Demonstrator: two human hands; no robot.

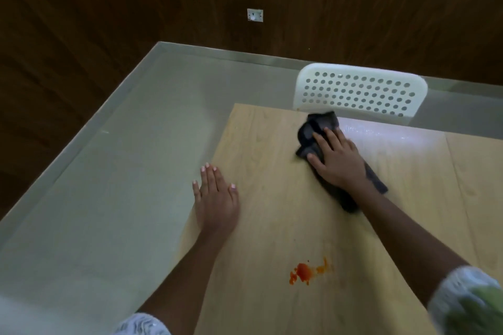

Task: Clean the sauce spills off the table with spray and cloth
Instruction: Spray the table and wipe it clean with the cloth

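The right hand [337, 160] lies flat, fingers spread and straight, pressing a crumpled dark grey cloth [318, 130] onto the pale wood-grain worktop [272, 226] close to its far edge; part of the cloth trails out from under the wrist toward the near side. As a grip it is a flat press, not a closed hold: nothing is curled round the fabric. The left hand [215, 196] rests open, palm down, on the worktop's left edge, holding nothing and apparently steadying the person.

Just beside the cloth, toward the right along the far edge, a wet, glistening patch [381, 133] catches the light, which suggests that stretch has been sprayed and is under the wipe now. No red shows around the cloth, so the far part looks cleaned or nearly so.

What is left is plain: an orange-red splatter of sauce [307, 272] sits well apart from the cloth, toward the near edge between the two forearms, with small flecks around it and no sheen of spray on it that can be made out. No spray bottle is in view. By this showing the job is partway done.

A white perforated plastic chair back [362, 90] stands beyond the far edge.
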